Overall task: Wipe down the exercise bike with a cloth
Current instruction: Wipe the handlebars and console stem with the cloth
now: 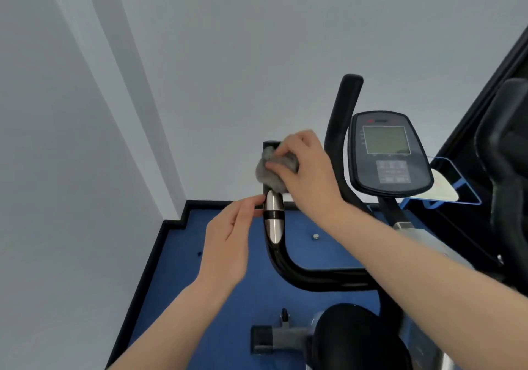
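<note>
A plain pale wall fills the nine o'clock side, meeting a smooth blue floor edged with a black skirting strip. The left hand, near the frame's centre, has its fingers straight and relaxed and holds nothing; its fingertips reach toward the polished silver pulse-sensor grip, a rounded metal sleeve split by a black band, and whether they touch it is hard to say. That grip sits on the glossy black curved tube of the exercise bike's left handlebar. Just above it, toward twelve o'clock, a crumpled fuzzy grey cloth is bunched around the handlebar's matte black upper end, hiding most of that part. The right hand grips the cloth, fingers and thumb curled over it, the forearm running in from four o'clock. At two o'clock stands the other black foam-covered handlebar, upright, and beside it the oval dark-grey plastic console with a pale rectangular screen and blurred, unreadable buttons. A clear blue-edged holder lies at three o'clock, partly hidden by dark equipment cut off at the frame edge. At six o'clock the rounded black saddle is cropped by the bottom edge.
</note>
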{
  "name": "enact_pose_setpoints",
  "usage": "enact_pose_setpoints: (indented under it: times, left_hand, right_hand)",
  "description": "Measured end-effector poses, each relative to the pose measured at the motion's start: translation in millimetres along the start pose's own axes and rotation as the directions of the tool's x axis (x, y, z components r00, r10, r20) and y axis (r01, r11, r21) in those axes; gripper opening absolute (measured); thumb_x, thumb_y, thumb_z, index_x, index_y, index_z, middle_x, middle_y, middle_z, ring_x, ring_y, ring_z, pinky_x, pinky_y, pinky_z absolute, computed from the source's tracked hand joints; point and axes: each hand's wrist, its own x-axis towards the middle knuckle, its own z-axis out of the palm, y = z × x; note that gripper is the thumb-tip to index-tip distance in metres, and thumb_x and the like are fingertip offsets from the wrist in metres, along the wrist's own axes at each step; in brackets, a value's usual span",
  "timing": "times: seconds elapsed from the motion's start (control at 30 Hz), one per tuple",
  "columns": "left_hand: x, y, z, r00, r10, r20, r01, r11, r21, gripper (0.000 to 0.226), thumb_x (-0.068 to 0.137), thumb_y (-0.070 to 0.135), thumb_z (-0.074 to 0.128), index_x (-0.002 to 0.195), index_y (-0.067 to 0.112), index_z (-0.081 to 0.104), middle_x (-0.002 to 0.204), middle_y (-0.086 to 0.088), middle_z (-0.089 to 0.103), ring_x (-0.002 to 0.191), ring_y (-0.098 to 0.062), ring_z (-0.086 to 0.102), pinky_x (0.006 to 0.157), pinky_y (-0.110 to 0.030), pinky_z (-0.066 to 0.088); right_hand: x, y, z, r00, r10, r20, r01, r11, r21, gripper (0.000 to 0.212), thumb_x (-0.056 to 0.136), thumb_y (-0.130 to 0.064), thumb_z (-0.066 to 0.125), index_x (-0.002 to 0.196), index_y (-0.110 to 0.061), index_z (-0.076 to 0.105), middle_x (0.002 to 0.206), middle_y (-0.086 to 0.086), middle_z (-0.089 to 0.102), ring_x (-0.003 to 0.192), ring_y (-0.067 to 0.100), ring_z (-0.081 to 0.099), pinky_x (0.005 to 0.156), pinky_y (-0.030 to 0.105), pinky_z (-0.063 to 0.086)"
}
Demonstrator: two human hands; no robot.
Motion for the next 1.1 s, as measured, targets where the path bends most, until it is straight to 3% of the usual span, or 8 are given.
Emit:
enact_pose_setpoints:
  times: [0.13, 0.3, 0.43, 0.63, 0.77, 0.97, 1.03, 1.1]
  left_hand:
    - [0, -1, 2, 1.0, -0.005, -0.021, 0.005, 1.0, -0.012, 0.038, 0.1, 0.039, 0.036, 0.112, 0.03, 0.071, 0.102, 0.017, 0.072, 0.102, -0.001, 0.065, 0.091, -0.03, 0.049]
    - [0, -1, 3, 0.999, -0.01, -0.035, 0.009, 0.999, -0.037, 0.034, 0.105, 0.026, 0.039, 0.109, 0.029, 0.072, 0.101, 0.017, 0.073, 0.099, -0.001, 0.066, 0.088, -0.021, 0.05]
    - [-2, 2, 6, 0.999, -0.009, -0.047, 0.007, 0.999, -0.043, 0.032, 0.102, 0.032, 0.041, 0.106, 0.032, 0.072, 0.1, 0.018, 0.073, 0.099, -0.001, 0.067, 0.086, -0.027, 0.049]
    - [-12, 3, 9, 0.999, 0.034, -0.025, -0.036, 0.997, -0.071, 0.032, 0.093, 0.052, 0.042, 0.111, 0.043, 0.068, 0.111, 0.021, 0.07, 0.107, 0.0, 0.063, 0.089, -0.02, 0.05]
    - [-18, -1, 14, 0.999, 0.025, -0.027, -0.026, 0.999, -0.046, 0.039, 0.099, 0.046, 0.04, 0.126, 0.03, 0.063, 0.121, 0.018, 0.066, 0.116, -0.002, 0.059, 0.101, -0.037, 0.047]
    - [-22, -3, 16, 0.999, 0.002, -0.035, -0.003, 1.0, -0.031, 0.045, 0.095, 0.047, 0.04, 0.13, 0.029, 0.061, 0.125, 0.021, 0.064, 0.119, 0.0, 0.057, 0.105, -0.042, 0.046]
    - [-22, -2, 15, 0.999, -0.014, -0.04, 0.013, 1.0, -0.018, 0.05, 0.092, 0.051, 0.039, 0.131, 0.029, 0.06, 0.128, 0.021, 0.062, 0.12, 0.001, 0.056, 0.107, -0.041, 0.044]
    - [-22, 0, 13, 0.999, -0.025, -0.027, 0.025, 1.0, -0.001, 0.052, 0.092, 0.053, 0.037, 0.132, 0.03, 0.059, 0.129, 0.023, 0.061, 0.121, 0.003, 0.054, 0.108, -0.039, 0.043]
  right_hand:
    - [7, -5, 6, 0.997, 0.01, -0.079, -0.009, 1.0, 0.013, 0.014, 0.085, -0.01, 0.07, 0.082, -0.009, 0.056, 0.091, -0.015, 0.042, 0.084, -0.008, 0.05, 0.074, 0.004, 0.037]
    - [-11, 6, -1, 0.998, 0.06, 0.023, -0.061, 0.997, 0.049, 0.015, 0.084, -0.009, 0.071, 0.081, -0.013, 0.057, 0.09, -0.01, 0.047, 0.083, -0.01, 0.05, 0.075, 0.002, 0.035]
    - [1, -8, 4, 0.988, 0.106, -0.109, -0.087, 0.983, 0.164, 0.02, 0.086, -0.008, 0.069, 0.083, -0.02, 0.053, 0.093, -0.003, 0.051, 0.085, -0.009, 0.049, 0.076, 0.005, 0.036]
    - [-35, 10, -6, 0.949, 0.296, 0.111, -0.314, 0.921, 0.231, 0.017, 0.087, -0.017, 0.07, 0.075, -0.018, 0.058, 0.067, -0.015, 0.059, 0.064, -0.005, 0.052, 0.062, 0.007, 0.039]
    - [-25, -3, 0, 0.973, 0.229, 0.026, -0.23, 0.963, 0.141, 0.01, 0.086, -0.019, 0.071, 0.082, -0.019, 0.061, 0.094, -0.004, 0.059, 0.087, 0.001, 0.058, 0.077, 0.013, 0.043]
    - [-8, -14, -12, 1.0, -0.028, 0.001, 0.028, 0.997, 0.072, 0.008, 0.083, -0.012, 0.073, 0.087, -0.017, 0.068, 0.093, -0.016, 0.051, 0.091, -0.004, 0.054, 0.082, 0.004, 0.037]
    - [19, -24, -11, 0.993, -0.109, -0.041, 0.111, 0.993, 0.035, 0.007, 0.084, -0.012, 0.071, 0.091, -0.013, 0.069, 0.098, -0.012, 0.052, 0.094, 0.002, 0.055, 0.085, 0.012, 0.041]
    - [33, -26, 0, 0.989, -0.114, 0.093, 0.123, 0.988, -0.095, 0.011, 0.089, -0.019, 0.067, 0.098, -0.015, 0.07, 0.106, -0.006, 0.055, 0.102, 0.014, 0.055, 0.087, 0.023, 0.044]
